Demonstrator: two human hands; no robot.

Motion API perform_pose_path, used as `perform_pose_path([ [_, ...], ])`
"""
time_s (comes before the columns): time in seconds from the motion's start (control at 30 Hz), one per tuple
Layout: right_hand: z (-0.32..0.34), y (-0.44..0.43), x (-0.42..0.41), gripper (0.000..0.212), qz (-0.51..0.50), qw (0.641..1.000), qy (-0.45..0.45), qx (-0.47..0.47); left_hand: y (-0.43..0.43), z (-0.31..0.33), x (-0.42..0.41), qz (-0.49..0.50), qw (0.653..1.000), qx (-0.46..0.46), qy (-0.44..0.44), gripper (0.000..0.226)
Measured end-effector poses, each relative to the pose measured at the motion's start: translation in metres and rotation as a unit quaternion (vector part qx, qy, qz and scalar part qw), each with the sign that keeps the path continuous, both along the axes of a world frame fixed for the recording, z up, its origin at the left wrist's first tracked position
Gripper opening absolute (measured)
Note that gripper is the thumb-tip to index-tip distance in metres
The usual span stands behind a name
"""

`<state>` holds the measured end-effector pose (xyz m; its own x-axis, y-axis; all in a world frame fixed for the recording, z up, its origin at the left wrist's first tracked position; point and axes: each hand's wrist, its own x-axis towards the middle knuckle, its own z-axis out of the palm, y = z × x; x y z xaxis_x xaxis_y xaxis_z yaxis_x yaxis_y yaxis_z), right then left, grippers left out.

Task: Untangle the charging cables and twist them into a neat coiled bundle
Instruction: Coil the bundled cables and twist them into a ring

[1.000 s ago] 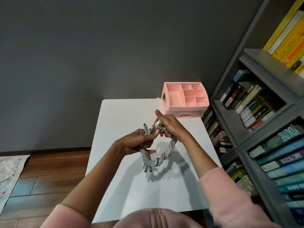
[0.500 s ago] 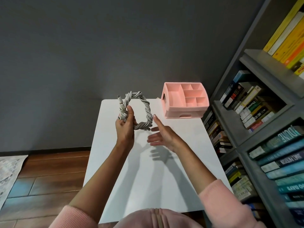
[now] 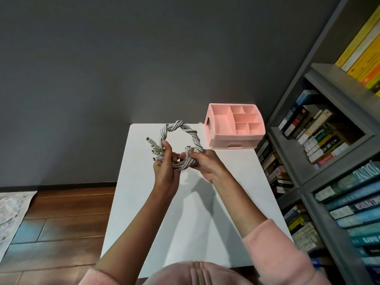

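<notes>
You hold the twisted bundle of white charging cables (image 3: 179, 126) up in front of you with both hands, above the far half of the white table (image 3: 185, 223) and not touching it. The cables are wound round each other like rope and bent into an upright ring.

Your left hand (image 3: 165, 167) grips the ring's lower left side, fingers curled round the strands and thumb pointing up along them. Several plug ends (image 3: 153, 144) fan out to the left just above this hand.

Your right hand (image 3: 206, 164) pinches the ring's lower right side between thumb and fingertips, next to a second cluster of plug ends that is too small to make out clearly. The two hands sit close together, nearly touching at the bottom of the ring.

Half a second ago your left hand alone held the ring, while your right hand lay spread open just below it, off the cables. That hand has since closed on the bundle. A second ago both hands held the ring lower, with its loop hanging down toward the table.

A pink desk organiser (image 3: 226, 140) with open compartments stands on the table's far right corner, close behind the ring. A grey bookshelf (image 3: 339, 83) full of books runs along your right.
</notes>
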<state>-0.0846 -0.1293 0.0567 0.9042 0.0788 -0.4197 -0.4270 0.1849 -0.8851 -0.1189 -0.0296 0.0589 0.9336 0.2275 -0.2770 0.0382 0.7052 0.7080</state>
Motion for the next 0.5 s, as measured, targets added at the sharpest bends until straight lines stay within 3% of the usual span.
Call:
perform_pose_path([
  [0.23,0.007,-0.017,-0.002,0.018,0.103,0.987,0.042,0.112,0.01,-0.001,0.011,-0.023,0.995,-0.042,0.083,0.046],
  [0.37,0.003,-0.018,-0.006,0.017,0.087,0.975,0.037,0.199,0.009,-0.003,0.011,-0.019,0.992,-0.083,0.096,0.047],
  [0.5,0.006,-0.007,-0.011,0.012,0.046,0.973,0.012,0.225,0.012,0.003,0.012,-0.011,0.997,-0.034,0.072,0.042],
])
